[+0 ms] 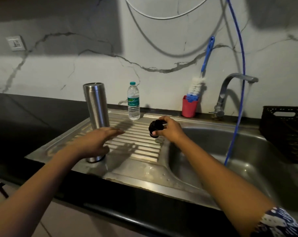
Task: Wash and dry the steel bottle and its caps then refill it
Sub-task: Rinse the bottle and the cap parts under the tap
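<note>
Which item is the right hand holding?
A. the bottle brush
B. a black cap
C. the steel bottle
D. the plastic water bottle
B: the right hand pinches the black cap above the drainboard, while the steel bottle stands upright farther left.

Right arm [218, 170]: sleeve [279, 223] at lower right corner, dark navy cloth, white blotchy print, hem across upper arm; forearm bare below hem. Left arm [42, 185]: bare from frame edge to wrist. Left grip [100, 139]: outline smeared by motion blur. Right grip [170, 130]: sharp, short thumbnail visible.
</note>
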`<state>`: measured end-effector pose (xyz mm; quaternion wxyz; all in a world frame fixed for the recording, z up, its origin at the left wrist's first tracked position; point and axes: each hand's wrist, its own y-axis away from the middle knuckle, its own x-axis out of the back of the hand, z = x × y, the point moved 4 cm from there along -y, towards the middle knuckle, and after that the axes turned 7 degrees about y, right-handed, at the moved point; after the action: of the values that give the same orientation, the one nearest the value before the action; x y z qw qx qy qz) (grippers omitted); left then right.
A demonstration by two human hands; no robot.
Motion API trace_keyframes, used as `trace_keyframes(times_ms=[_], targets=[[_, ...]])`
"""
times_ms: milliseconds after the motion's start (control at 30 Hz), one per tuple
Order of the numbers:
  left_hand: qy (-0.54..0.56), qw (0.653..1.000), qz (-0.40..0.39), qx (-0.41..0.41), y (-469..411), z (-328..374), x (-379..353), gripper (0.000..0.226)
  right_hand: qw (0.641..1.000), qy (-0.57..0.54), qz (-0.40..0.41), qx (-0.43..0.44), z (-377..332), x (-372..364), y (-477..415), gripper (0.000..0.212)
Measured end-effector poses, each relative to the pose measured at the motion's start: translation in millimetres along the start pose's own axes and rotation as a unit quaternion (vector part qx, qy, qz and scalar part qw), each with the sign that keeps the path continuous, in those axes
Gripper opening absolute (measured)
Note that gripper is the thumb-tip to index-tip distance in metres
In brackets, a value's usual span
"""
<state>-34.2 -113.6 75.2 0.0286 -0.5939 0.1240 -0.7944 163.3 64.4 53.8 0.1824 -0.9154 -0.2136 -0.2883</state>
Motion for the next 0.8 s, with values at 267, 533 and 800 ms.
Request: trace_keyframes(times_ms=[267,533,800], targets=[[0.552,0.822,0.077,0.118,-155.8,113.7,-104.4,0.039,0.988,-0.133,0.045,-0.057,77.5,110.1,34.5,0.049],[0.725,0.676,-0.001,0.134,-259.2,236.5,-206.0,0.014,0.955,-0.243,0.119,-0.121,189.1,196.6,47.3,0.039],[0.739,0.653,0.083,0.142,-288.2,240.9,-234.6,0.032,0.941,-0.245,0.183,-0.142,225.3,194.6,29.8,0.041]])
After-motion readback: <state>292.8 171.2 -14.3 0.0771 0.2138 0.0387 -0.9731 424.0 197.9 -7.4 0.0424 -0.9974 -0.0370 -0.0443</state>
